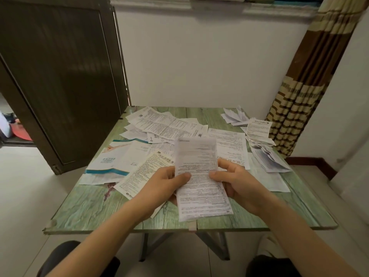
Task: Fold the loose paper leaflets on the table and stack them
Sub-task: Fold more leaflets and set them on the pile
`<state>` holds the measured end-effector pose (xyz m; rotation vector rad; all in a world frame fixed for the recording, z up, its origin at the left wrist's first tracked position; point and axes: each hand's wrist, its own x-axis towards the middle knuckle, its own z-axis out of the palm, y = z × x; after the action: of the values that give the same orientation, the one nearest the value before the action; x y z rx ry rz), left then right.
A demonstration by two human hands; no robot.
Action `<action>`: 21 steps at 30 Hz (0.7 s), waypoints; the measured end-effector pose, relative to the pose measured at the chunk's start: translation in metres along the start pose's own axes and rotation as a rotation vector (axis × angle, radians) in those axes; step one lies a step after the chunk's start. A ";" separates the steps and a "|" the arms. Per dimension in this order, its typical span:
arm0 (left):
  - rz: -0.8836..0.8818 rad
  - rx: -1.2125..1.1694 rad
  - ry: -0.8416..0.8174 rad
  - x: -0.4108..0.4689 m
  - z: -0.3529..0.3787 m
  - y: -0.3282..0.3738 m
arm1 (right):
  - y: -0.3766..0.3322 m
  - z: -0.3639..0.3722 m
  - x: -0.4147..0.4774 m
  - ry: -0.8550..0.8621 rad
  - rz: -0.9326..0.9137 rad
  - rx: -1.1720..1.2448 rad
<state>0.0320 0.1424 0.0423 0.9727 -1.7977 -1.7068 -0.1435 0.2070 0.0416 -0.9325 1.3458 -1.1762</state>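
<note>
A: Holding what, and how?

B: Gripping one long leaflet with left hand and right hand alike. Thumb on top at each long edge, fingers curled beneath. Narrow pinch on both sides, roughly at mid-length.

A: Located where?

B: Lifted above the near middle of the green wood-grain table, lengthwise away from the body, with the far end raised and blurred. Dense print all over the upper face. Cannot tell whether folded yet.

A: Around it?

B: Under the left wrist, a yellowish leaflet, flat on the tabletop. Just left of that and overlapping it, a teal-edged brochure. Farther back, toward the far left corner, a heap of open sheets, spread and overlapping. Behind the right hand, a flat white sheet. Along the right edge, a stack of folded leaflets, with larger folded papers nearer the body. At the far right corner, a small pile of creased papers, apart from the rest.

A: Beyond the tabletop?

B: Dark door at left, striped curtain at right, pale wall between. Below the near edge, dark-clad knees.
</note>
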 end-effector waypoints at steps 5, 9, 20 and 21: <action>-0.071 -0.193 0.027 0.000 0.002 -0.003 | 0.009 0.004 0.002 0.085 -0.077 0.081; -0.185 -0.471 -0.034 -0.003 0.009 -0.004 | 0.014 0.008 0.003 0.226 -0.188 0.064; -0.301 -0.707 -0.199 -0.007 0.018 0.000 | 0.024 0.009 0.002 0.238 -0.408 -0.020; -0.305 -0.735 -0.210 -0.007 0.018 0.001 | 0.025 0.008 0.002 0.224 -0.409 -0.026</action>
<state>0.0231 0.1593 0.0423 0.7730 -0.9873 -2.4699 -0.1337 0.2088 0.0174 -1.1576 1.3858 -1.6160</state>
